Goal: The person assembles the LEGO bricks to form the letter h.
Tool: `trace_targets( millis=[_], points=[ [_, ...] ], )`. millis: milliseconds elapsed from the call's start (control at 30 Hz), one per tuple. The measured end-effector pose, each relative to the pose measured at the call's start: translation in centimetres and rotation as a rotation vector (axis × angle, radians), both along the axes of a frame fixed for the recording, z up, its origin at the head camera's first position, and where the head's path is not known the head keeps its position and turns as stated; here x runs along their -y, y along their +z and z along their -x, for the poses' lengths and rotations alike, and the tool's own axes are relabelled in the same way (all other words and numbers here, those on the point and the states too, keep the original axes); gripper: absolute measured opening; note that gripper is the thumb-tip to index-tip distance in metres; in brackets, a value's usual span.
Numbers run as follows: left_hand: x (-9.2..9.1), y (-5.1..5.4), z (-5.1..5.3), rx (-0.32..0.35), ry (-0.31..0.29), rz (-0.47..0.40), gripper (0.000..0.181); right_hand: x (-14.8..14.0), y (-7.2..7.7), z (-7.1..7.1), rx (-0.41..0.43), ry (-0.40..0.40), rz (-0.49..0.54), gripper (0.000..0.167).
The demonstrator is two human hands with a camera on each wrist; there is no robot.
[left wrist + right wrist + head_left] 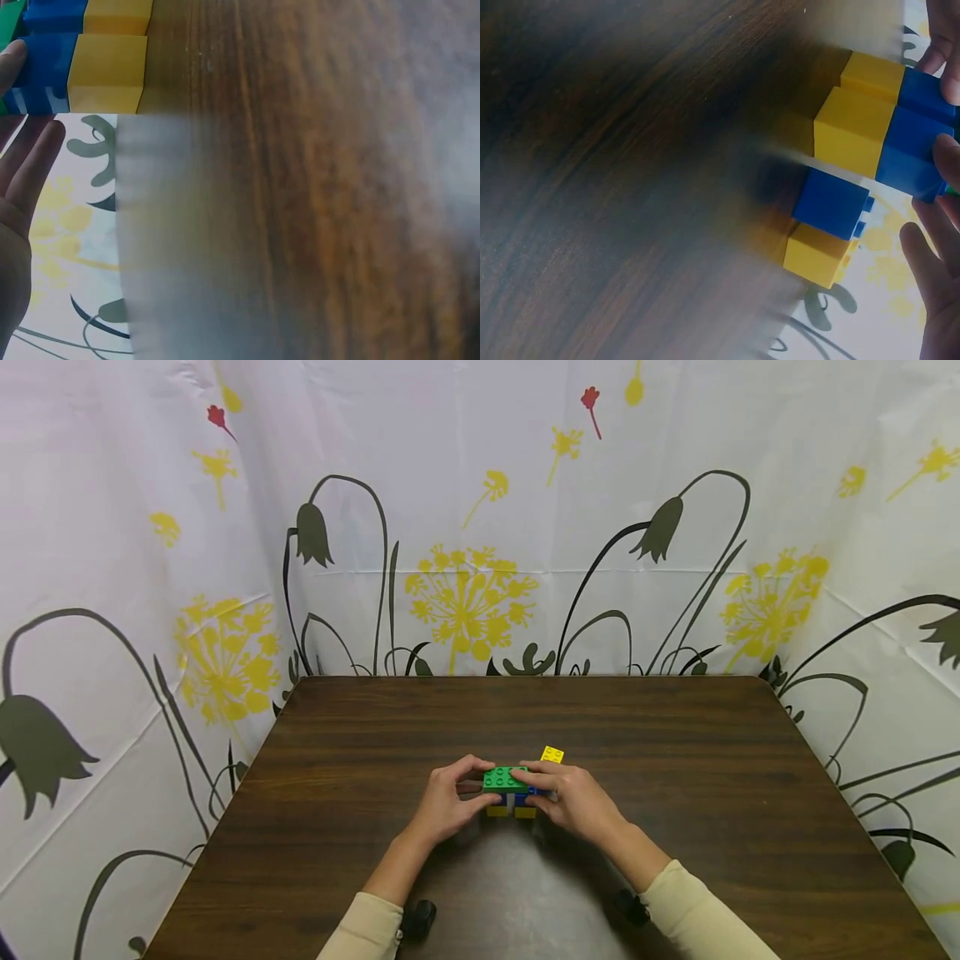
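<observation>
A green block (505, 778) lies across blue blocks (522, 799) that stand on yellow blocks (525, 812), like a top on legs. My left hand (444, 803) grips the left end of this build, thumb at the front and fingers behind. My right hand (577, 800) holds its right end, with a finger on the green top and the thumb on a blue block. In the right wrist view the blue blocks (915, 154) and yellow blocks (853, 133) show from the side, with the right thumb on the nearer blue one. The left wrist view shows the left thumb against a blue block (49, 71).
A loose yellow block (552, 754) lies just behind my right hand; the right wrist view shows a blue block (832, 202) beside it. The brown table (360, 718) ends at a patterned curtain (450, 460).
</observation>
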State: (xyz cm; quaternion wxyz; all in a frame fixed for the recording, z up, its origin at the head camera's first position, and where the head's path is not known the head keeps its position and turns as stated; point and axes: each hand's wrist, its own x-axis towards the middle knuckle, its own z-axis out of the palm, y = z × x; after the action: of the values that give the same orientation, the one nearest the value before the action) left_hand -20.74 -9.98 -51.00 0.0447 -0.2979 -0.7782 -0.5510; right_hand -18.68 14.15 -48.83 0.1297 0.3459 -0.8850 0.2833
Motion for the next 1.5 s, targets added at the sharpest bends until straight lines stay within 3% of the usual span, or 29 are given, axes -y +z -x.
trace_targets(
  millis=[233,467,767,1033,1367,1500],
  points=[
    [0.26,-1.05,0.59,-0.036,0.001,0.019,0.038,-0.06,0.0,0.02,-0.016,-0.003,-0.018,0.05],
    [0.31,-0.97,0.61,-0.07,-0.013,0.02,0.038,-0.15,-0.11,0.06,-0.016,0.004,-0.011,0.049],
    [0.41,-0.8,0.67,-0.126,0.012,0.101,0.038,-0.33,0.27,0.01,0.022,0.015,-0.03,0.053],
    [0.5,-0.81,0.76,-0.184,-0.001,0.128,0.038,-0.51,0.52,0.16,0.053,0.026,-0.043,0.051],
    [0.63,-0.54,0.71,-0.169,0.0,0.167,0.037,-0.46,0.4,0.08,0.052,0.0,-0.055,0.052],
    [0.65,-0.43,0.61,-0.225,0.006,0.214,0.038,-0.49,0.28,0.04,0.055,-0.007,-0.068,0.052]
  ],
)
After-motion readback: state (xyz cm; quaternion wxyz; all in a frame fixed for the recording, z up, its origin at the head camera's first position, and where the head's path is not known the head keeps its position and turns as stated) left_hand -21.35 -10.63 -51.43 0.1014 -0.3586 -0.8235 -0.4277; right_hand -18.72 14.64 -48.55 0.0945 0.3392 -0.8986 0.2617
